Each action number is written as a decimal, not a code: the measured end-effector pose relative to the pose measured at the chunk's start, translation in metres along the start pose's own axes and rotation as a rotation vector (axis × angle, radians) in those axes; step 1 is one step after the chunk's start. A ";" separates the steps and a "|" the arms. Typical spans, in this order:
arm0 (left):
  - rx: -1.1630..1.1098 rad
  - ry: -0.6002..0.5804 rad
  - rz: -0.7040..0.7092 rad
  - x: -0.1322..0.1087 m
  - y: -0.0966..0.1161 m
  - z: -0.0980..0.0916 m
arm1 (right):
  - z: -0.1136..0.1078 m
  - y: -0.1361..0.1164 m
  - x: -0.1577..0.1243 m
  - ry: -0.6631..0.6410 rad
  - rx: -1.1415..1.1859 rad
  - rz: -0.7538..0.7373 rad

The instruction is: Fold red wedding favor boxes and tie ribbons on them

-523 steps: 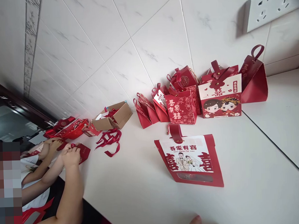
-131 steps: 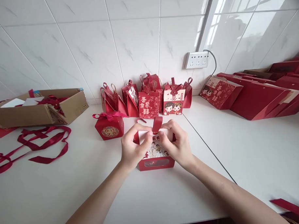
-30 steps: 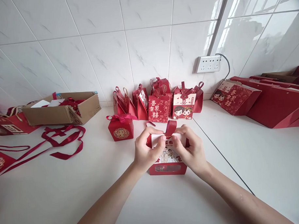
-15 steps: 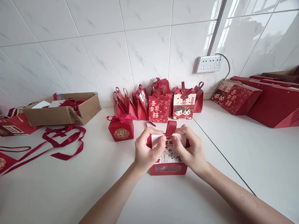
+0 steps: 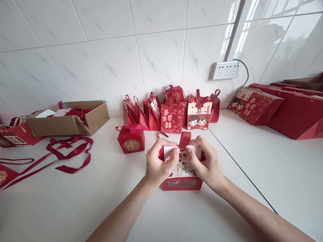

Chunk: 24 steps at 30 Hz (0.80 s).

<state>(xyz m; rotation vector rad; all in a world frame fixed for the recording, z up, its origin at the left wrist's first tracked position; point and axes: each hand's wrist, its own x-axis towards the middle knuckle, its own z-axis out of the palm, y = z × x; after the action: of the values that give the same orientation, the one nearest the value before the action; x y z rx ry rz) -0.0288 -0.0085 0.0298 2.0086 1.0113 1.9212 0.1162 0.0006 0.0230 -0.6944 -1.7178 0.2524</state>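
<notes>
A red and white gift box [image 5: 182, 183] stands upright on the white table, with a printed couple on its front and a clear window low down. My left hand [image 5: 160, 161] pinches the box's top edge from the left, thumb in front and fingers behind. From the right, my right hand [image 5: 206, 160] grips the same edge in a like way. Between the two thumbs a dark red ribbon loop [image 5: 185, 139] rises from the top. The fingertips behind the box are hidden.
Several finished-looking red gift boxes [image 5: 172, 117] stand along the tiled wall, with a bow-tied red box [image 5: 131, 140] nearer. At left are an open cardboard box [image 5: 54, 127] and loose ribbon [image 5: 75, 152]. Large red bags [image 5: 301, 112] lie at right below a power strip [image 5: 225, 70].
Both hands keep their hold on the gift box's top edge. The view has shifted very slightly; nothing else visibly moves.
</notes>
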 end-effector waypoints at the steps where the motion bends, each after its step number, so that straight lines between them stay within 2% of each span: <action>1: -0.005 -0.002 -0.002 0.000 0.000 0.000 | 0.000 0.000 0.000 0.001 -0.001 -0.003; 24: -0.013 -0.013 -0.022 0.000 0.000 0.001 | 0.000 0.000 0.001 0.011 0.001 -0.012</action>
<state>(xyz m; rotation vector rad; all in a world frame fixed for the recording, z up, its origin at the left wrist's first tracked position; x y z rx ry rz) -0.0276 -0.0085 0.0294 1.9914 1.0111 1.8961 0.1163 0.0011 0.0236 -0.6836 -1.7110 0.2403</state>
